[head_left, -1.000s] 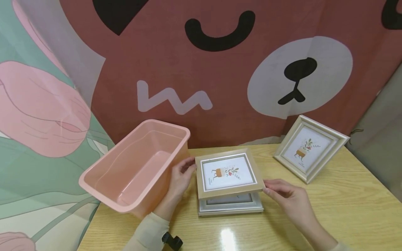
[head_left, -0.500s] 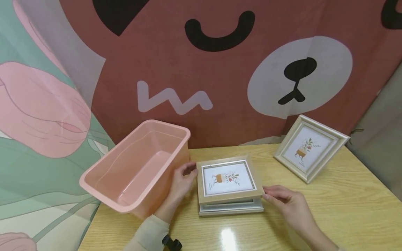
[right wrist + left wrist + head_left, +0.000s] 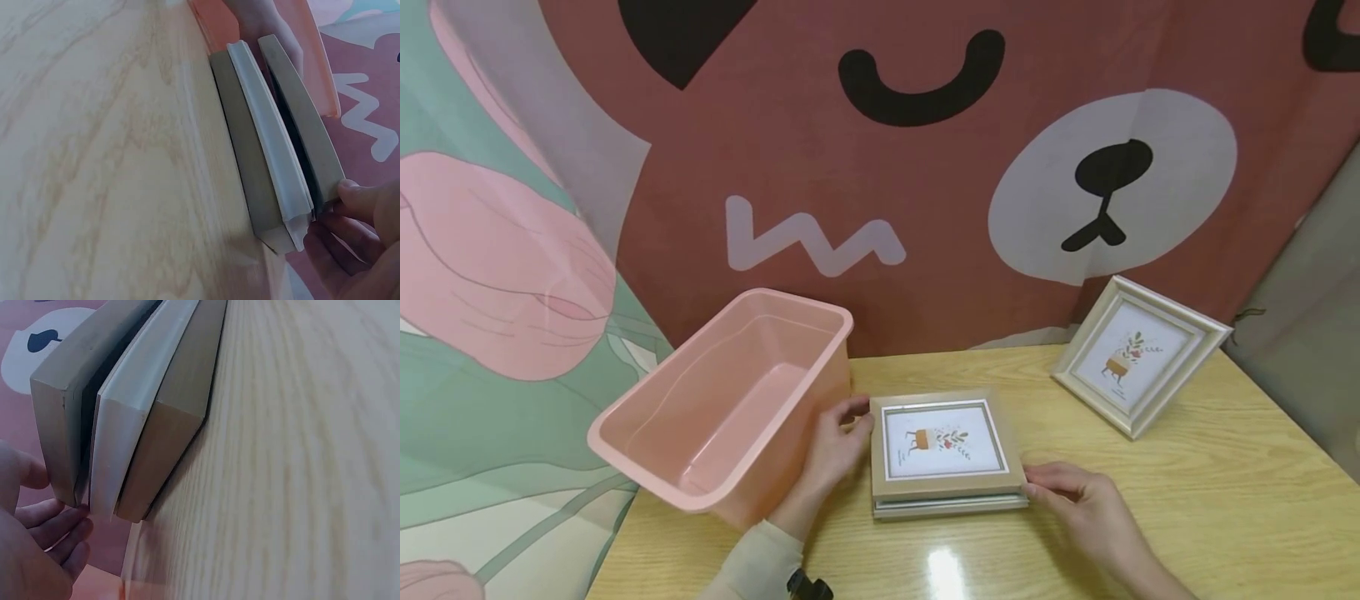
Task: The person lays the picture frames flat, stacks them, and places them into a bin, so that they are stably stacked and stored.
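Note:
A tan picture frame with a plant print lies face up, slightly tilted, on top of a stack. My left hand pinches its left edge, and my right hand pinches its front right corner. Just under it is a silver-white picture frame, and below that another tan frame rests on the table. Both wrist views show a narrow dark gap between the top frame and the silver-white one. In the right wrist view, my thumb lies on the top frame's outer side with the fingertips at its underside.
To the left, a pink plastic tub stands close against my left forearm. A champagne-coloured frame with a similar print stands propped at the back right. Behind the wooden table hangs a printed cloth with a bear face.
Both hands have lowered the top tan frame toward the stack. Its front edge has come down, and the silver-white frame's face beneath is now covered from the head view.

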The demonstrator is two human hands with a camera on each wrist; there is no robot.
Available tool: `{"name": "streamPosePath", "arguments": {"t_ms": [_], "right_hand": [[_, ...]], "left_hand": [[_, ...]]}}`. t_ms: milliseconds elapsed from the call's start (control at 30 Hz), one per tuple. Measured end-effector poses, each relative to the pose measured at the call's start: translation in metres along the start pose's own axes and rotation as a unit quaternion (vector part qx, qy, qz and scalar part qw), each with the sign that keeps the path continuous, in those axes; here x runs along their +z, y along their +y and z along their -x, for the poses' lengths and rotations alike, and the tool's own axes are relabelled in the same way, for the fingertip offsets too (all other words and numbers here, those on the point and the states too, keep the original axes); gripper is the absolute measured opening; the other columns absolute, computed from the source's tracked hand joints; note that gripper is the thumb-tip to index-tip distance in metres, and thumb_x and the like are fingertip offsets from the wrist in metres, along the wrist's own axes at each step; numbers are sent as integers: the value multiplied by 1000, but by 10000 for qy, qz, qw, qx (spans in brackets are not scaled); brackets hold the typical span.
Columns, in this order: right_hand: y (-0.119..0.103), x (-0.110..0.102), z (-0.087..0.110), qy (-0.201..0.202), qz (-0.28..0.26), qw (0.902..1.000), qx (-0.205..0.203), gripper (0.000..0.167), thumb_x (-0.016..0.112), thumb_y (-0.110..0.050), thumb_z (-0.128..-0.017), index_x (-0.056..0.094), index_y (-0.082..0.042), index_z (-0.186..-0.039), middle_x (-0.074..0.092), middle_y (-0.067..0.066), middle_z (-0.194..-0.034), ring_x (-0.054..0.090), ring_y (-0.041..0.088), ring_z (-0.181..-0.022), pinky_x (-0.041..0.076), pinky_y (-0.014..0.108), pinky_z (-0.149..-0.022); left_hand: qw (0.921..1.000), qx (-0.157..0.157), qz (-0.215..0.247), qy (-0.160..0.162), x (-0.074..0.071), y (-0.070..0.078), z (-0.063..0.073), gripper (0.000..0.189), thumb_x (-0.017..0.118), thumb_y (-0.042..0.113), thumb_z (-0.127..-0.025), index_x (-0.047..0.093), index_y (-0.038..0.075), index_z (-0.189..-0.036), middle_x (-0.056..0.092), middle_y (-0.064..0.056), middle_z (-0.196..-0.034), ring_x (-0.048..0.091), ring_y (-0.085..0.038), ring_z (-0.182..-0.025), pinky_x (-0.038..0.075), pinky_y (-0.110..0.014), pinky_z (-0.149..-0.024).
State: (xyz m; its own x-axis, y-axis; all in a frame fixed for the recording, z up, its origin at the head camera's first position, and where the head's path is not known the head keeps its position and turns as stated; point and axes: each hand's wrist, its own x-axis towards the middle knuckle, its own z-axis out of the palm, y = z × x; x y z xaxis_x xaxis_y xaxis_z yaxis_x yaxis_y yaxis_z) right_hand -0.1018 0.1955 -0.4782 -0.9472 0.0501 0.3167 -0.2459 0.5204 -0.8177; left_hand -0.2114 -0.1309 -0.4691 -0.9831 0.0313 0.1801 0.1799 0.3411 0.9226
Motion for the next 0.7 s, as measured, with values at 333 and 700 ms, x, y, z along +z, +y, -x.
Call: {"name": "streamPosePath", "arguments": {"t_ms": [333,700], "right_hand": [[5,3,4,42,81,9998,-178,16,84,6,-84,86,-8,-91,83,11,-103,67,-12,-97,59,10,-78],[3,-10,-1,-358,538,9978,-175,14,83,-6,-91,85,-14,-103,83,2,-109,68,-8,-100,63,20,-83]], "left_hand": [[9992,17,-355,-163,-1,-2,3,35,69,10,-96,73,-4,-129,76,-22,-130,64,-46,-126,50,-64,-112],[9998,70,-56,-201,-1,-4,2,39,67,8,-99,67,-10,-134,72,-26,-132,67,-44,-122,53,-60,-111]]}}
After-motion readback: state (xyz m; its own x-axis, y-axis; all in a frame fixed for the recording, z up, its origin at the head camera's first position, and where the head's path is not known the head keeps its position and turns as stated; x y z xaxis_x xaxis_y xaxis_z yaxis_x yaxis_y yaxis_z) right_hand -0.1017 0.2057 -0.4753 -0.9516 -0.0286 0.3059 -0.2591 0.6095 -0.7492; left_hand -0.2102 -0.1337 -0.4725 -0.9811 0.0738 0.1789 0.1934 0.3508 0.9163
